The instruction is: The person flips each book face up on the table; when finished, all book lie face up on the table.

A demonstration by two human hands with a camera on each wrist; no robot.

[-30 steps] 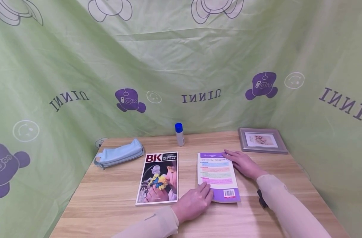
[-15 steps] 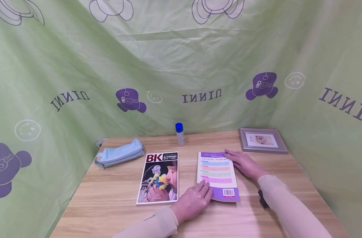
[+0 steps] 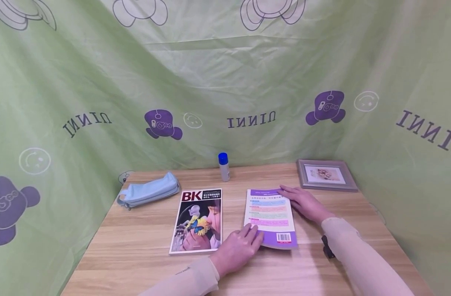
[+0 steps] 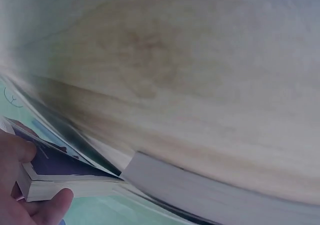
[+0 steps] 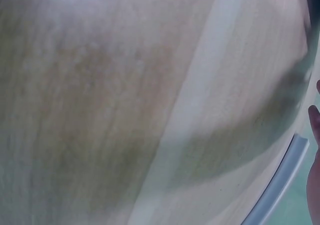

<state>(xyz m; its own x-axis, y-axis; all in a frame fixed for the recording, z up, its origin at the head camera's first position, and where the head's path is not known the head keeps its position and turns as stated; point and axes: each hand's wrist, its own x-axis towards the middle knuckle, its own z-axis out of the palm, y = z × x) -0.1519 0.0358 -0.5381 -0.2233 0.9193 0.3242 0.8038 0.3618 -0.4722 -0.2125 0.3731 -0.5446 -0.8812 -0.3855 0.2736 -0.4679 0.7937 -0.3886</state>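
A book (image 3: 270, 213) with a white and purple cover and a barcode lies on the right half of the table, its near edge slightly raised. My left hand (image 3: 236, 250) pinches its near-left corner; in the left wrist view, fingers of the left hand (image 4: 17, 185) lie against the cover and the page edges. My right hand (image 3: 305, 204) rests with fairly straight fingers on the far-right edge of the book. Only a sliver of the right hand (image 5: 314, 180) shows in the right wrist view. Left of the book lies a second book (image 3: 196, 222) marked BK.
A light blue pencil case (image 3: 149, 190) lies at the table's back left. A bottle with a blue cap (image 3: 223, 167) stands upright at the back middle. At the back right lies a grey picture frame (image 3: 351, 181). Green printed cloth (image 3: 218, 74) hangs around the wooden table (image 3: 118, 263).
The near end of the white and purple book has shifted slightly left, and my left hand has moved slightly left with it. The right hand stays nearly still.
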